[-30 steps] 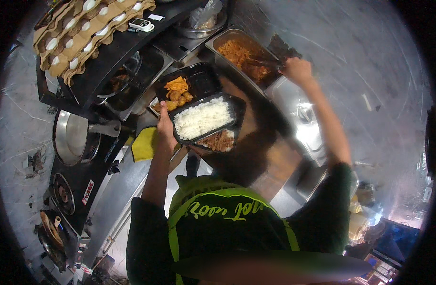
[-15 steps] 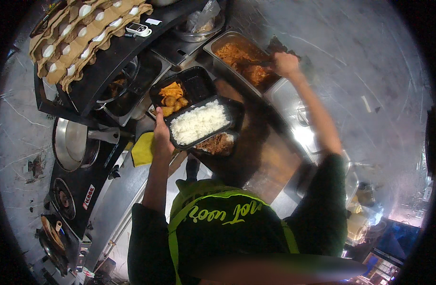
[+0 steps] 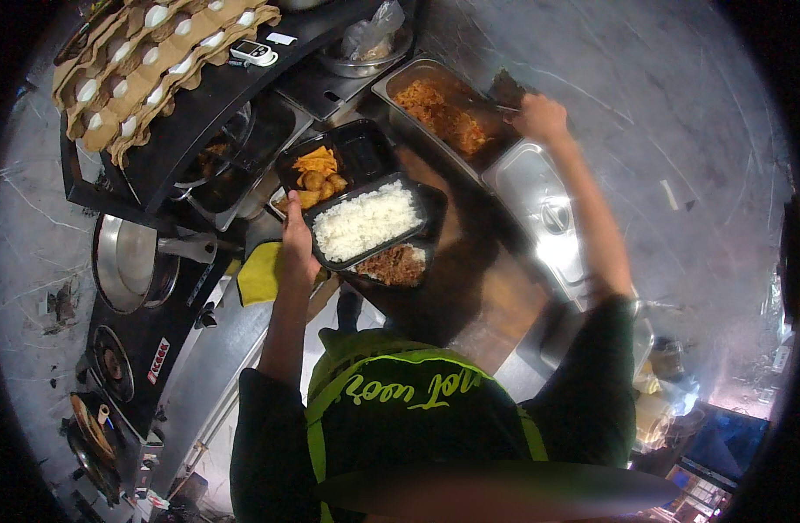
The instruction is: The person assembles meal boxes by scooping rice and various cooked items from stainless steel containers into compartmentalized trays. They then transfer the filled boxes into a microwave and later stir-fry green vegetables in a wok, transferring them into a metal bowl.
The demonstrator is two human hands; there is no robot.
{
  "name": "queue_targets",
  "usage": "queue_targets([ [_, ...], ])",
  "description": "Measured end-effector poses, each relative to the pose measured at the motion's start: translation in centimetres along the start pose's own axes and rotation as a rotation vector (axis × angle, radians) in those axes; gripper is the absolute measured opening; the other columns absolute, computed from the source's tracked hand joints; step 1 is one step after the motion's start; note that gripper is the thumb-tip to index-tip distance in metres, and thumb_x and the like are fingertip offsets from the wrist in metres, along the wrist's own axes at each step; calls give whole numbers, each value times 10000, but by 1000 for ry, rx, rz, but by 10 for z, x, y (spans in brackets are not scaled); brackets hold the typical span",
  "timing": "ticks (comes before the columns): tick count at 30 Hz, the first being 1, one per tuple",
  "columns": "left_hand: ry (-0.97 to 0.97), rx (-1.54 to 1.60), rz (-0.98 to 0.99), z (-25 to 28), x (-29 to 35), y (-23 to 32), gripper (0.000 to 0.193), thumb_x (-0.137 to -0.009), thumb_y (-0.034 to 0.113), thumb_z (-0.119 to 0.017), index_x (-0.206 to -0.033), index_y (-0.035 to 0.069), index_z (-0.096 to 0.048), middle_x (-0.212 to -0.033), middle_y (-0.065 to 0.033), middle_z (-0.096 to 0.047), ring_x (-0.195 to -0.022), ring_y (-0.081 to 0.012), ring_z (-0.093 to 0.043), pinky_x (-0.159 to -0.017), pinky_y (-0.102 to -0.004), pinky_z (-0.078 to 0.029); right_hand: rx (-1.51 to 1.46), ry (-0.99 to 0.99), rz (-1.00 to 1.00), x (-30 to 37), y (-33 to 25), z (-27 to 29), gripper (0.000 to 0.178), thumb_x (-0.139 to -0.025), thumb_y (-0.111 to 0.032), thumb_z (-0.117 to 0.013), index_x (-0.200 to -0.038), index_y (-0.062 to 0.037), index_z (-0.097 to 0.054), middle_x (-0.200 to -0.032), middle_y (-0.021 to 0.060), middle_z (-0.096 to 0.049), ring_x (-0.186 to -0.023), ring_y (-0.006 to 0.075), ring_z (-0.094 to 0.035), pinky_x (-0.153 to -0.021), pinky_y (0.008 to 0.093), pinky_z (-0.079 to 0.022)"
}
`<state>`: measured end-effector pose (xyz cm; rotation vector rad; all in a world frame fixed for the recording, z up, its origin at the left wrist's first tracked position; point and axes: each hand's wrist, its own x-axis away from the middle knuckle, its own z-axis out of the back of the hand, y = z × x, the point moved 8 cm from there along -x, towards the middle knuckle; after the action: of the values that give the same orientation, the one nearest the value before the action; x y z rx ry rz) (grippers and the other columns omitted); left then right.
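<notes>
My left hand (image 3: 297, 246) grips the near-left edge of a black plastic meal tray of white rice (image 3: 369, 222), tilted over other food. Behind it, a black compartment box (image 3: 365, 152) holds orange chips and browned round pieces (image 3: 317, 183). Shredded brown meat (image 3: 395, 264) shows below the rice. My right hand (image 3: 539, 118) is closed at the right rim of a deep steel pan (image 3: 400, 78) of reddish-orange saucy food (image 3: 443, 118). A thin utensil handle (image 3: 507, 109) shows by its fingers; the utensil's far end cannot be made out.
A steel lid (image 3: 531, 187) covers the neighbouring pan. At left are a saucepan (image 3: 129, 261), a yellow cloth (image 3: 260, 272) and a black shelf with egg cartons (image 3: 147, 70). A steel bowl with a plastic bag (image 3: 365, 61) stands at the back.
My right hand has moved slightly right and toward me, drawing the utensil back from the middle of the pan toward its right rim. My left hand and the rice tray have barely moved.
</notes>
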<state>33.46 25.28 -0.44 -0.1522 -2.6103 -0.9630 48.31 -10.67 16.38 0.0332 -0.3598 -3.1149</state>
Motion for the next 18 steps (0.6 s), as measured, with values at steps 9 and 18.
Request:
queue_targets([
  [9, 12, 22, 41, 0, -5, -6, 526, -908, 467, -462, -1250, 68, -432, -1110, -87, -583, -923, -225, -622, -803, -369, -521, 58, -66, 37, -18, -11, -70, 347, -723, -377, -654, -926, -95, -666, -947, 135, -653, -889, 304, -634, -758, 401, -510],
  [18, 115, -76, -22, -19, -5, 2, 542, -905, 500, -443, -1222, 61, -468, -1103, -80, -589, -922, -205, -618, -803, -343, -507, -97, 100, -28, 22, 41, -23, 317, -709, -414, -695, -942, -200, -694, -863, 115, -667, -832, 306, -642, -703, 415, -508],
])
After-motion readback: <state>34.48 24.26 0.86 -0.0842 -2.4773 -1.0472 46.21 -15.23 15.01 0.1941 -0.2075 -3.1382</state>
